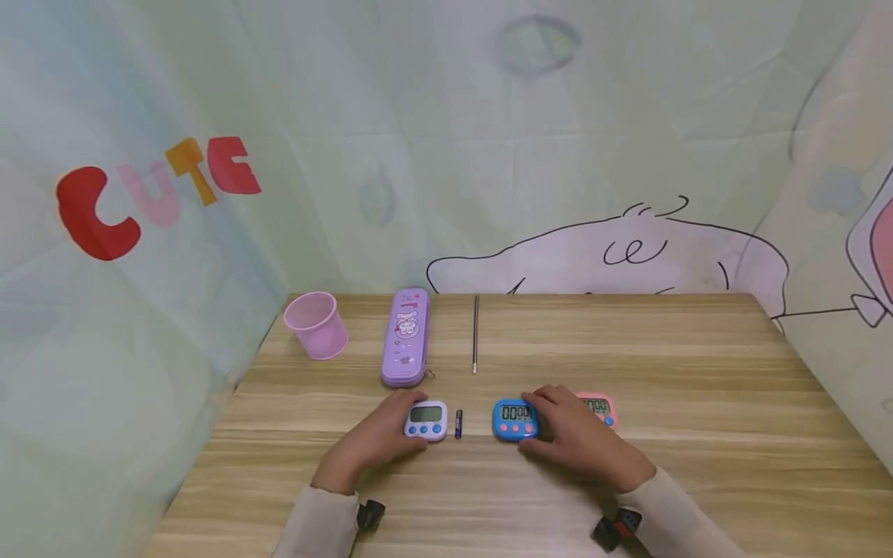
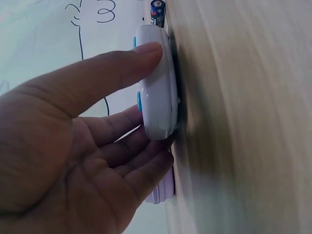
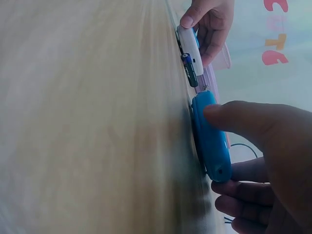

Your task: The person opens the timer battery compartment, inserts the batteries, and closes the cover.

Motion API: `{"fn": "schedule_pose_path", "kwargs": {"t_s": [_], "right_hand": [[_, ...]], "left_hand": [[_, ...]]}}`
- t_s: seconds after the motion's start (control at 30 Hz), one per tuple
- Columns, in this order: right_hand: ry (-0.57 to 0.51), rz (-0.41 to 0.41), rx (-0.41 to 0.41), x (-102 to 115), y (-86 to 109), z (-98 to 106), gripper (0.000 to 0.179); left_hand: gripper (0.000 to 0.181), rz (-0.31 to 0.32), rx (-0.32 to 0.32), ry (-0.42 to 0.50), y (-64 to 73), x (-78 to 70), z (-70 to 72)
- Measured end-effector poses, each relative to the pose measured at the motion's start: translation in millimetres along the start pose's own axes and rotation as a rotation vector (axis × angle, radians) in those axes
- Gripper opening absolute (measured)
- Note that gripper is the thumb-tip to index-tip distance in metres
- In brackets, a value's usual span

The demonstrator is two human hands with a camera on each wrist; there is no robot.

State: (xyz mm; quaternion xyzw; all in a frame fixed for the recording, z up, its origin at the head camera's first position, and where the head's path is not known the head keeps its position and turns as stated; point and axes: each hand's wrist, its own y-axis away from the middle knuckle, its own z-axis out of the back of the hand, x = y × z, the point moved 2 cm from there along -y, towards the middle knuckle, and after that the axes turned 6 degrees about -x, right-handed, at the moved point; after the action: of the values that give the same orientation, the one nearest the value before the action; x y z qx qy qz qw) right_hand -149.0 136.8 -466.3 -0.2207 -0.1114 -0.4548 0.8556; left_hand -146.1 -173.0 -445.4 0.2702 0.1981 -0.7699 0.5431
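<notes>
My left hand grips a white digital timer with blue buttons by its edges, thumb on the near side and fingers on the far side. The timer's screen looks blank. A blue digital timer with pink buttons is held the same way by my right hand; its display reads zeros. Between the two timers lies a small dark battery. Partly hidden behind the right hand is a pink timer with digits on its screen. In the left wrist view the thumb presses the white timer's side.
A purple pencil case lies behind the white timer, with a pink cup to its left. A thin dark pencil lies right of the case. Printed curtains stand along the wooden table's back and left edges.
</notes>
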Motion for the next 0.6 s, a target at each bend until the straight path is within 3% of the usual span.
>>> {"fn": "schedule_pose_path", "kwargs": {"t_s": [0.13,0.6], "right_hand": [[-0.012,-0.006,0.006,-0.5,0.4,-0.2,0.077],[-0.037,-0.025,-0.060,-0.6,-1.2,3.2,0.067]], "left_hand": [[0.063,-0.001,0.000,-0.003,-0.2,-0.9,0.1],[0.064,0.022,0.003,-0.026,-0.6,-2.6,1.1]]}}
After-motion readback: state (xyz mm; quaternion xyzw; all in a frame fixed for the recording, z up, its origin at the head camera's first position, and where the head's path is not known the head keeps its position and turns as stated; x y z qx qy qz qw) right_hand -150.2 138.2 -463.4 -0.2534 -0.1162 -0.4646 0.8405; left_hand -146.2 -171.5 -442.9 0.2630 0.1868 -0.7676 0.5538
